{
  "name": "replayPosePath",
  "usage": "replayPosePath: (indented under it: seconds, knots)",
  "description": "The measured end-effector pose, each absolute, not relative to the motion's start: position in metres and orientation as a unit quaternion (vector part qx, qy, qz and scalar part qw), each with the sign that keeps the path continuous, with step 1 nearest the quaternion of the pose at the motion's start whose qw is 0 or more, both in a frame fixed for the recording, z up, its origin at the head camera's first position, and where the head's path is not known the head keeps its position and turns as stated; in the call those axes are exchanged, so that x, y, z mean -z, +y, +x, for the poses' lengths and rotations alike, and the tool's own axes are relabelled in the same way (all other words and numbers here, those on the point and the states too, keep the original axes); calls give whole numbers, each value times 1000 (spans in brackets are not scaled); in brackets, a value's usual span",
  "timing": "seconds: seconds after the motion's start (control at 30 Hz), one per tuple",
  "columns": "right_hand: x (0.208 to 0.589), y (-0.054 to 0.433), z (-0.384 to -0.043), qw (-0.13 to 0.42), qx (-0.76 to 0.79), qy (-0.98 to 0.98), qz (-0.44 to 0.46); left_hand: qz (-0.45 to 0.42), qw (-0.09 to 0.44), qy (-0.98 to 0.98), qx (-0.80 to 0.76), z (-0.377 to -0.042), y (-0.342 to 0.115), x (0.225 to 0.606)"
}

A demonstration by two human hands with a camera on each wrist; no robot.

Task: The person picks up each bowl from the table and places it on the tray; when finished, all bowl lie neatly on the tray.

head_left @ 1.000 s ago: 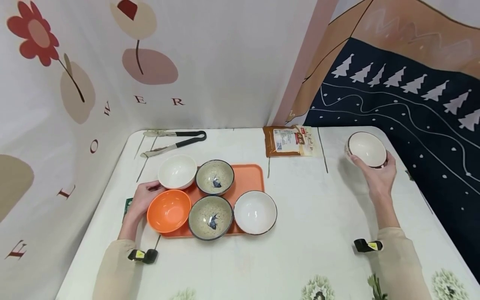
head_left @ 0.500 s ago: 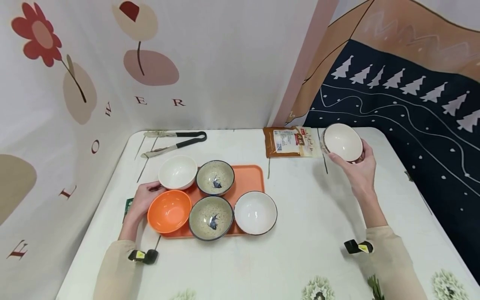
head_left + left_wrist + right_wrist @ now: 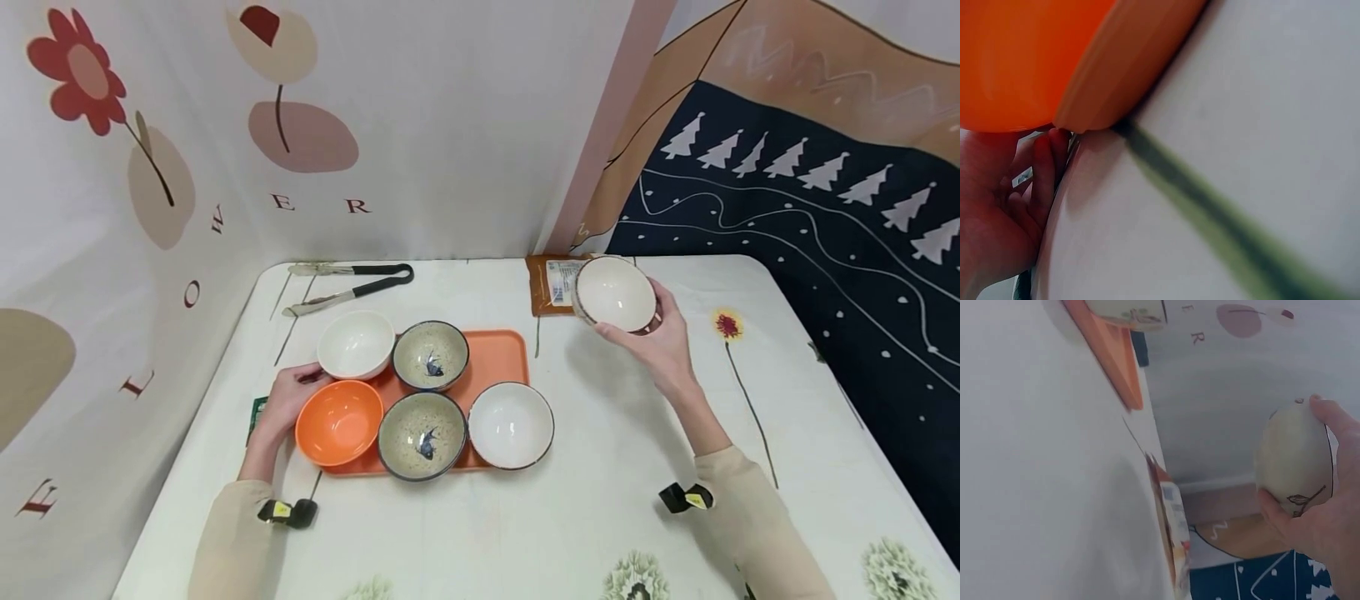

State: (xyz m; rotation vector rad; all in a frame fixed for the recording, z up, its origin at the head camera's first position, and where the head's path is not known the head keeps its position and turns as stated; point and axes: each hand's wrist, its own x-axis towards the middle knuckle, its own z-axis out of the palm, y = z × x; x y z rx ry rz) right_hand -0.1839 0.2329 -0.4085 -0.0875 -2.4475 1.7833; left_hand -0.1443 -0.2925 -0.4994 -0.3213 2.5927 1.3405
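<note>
My right hand [image 3: 654,342] holds a white bowl with a dark rim [image 3: 617,293] up off the table, fingers and thumb spread around its side. In the right wrist view a brown leaf-like drawing shows on the outside of that bowl [image 3: 1295,456]. At the left end of the orange tray [image 3: 498,354], my left hand [image 3: 288,400] has its curled fingers at the tray edge, partly hidden by the orange bowl [image 3: 340,422]. On the tray also sit a white bowl [image 3: 356,344], two speckled bowls with blue fish drawings, [image 3: 430,354] and a dark-rimmed white bowl [image 3: 512,425].
Metal tongs with black handles [image 3: 352,283] lie at the back left. A brown food packet [image 3: 547,287] lies at the back, partly covered by the held bowl in the head view. A small green item [image 3: 257,414] shows beside the left wrist. Curtains stand behind the table.
My right hand has carried the white bowl leftward across the back right of the table, and it now overlaps the packet in view. The left hand and the tray have stayed in place.
</note>
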Motion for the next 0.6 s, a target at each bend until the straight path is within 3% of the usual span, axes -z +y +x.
replayPosePath:
  seconds: [0.6]
  knots:
    - [452, 173, -189, -49, -571, -817, 63, -108, 88, 877, -459, -144, -292, 500]
